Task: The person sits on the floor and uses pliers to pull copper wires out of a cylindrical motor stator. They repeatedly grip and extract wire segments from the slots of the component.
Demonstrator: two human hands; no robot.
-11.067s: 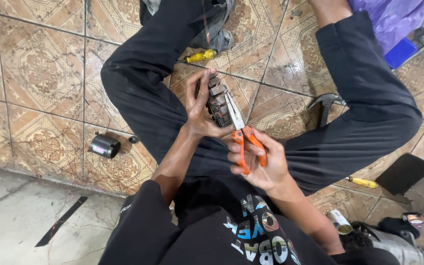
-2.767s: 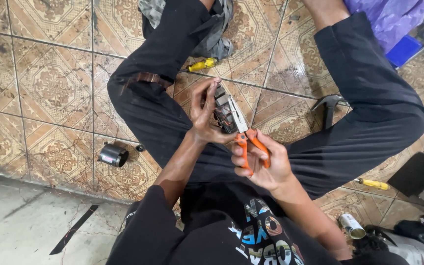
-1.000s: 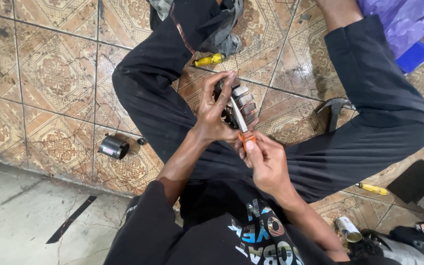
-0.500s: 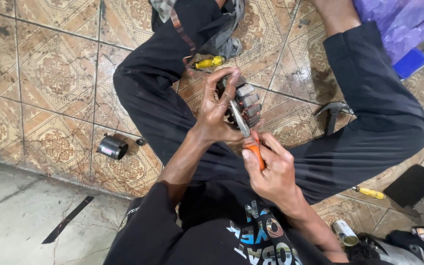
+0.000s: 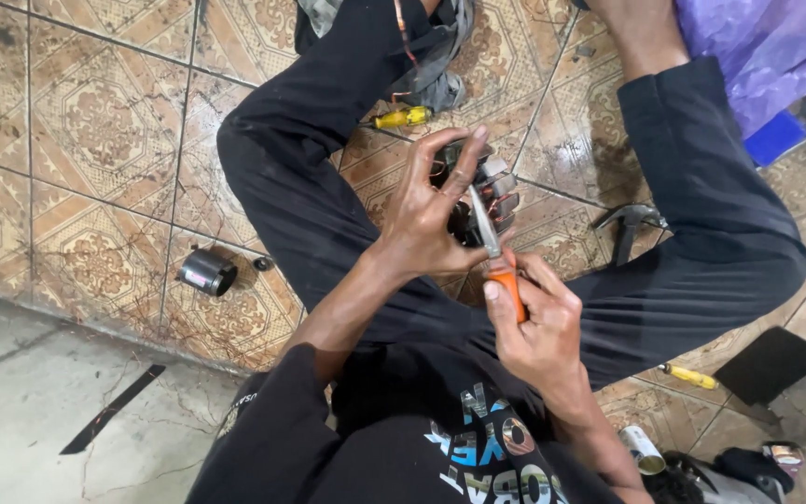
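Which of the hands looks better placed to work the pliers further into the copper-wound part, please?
Probably the right hand: it grips the orange-handled pliers, tips at the copper-wound part, which the left hand steadies.

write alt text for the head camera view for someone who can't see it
Seen from above, a person sitting on a patterned tile floor holds a small copper-wound motor part in the left hand and works at it with orange-handled pliers in the right hand. A yellow-handled screwdriver and a dark metal cylinder lie nearby.

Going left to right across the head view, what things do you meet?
Black strip → metal cylinder → left hand → pliers → hammer → blue box.
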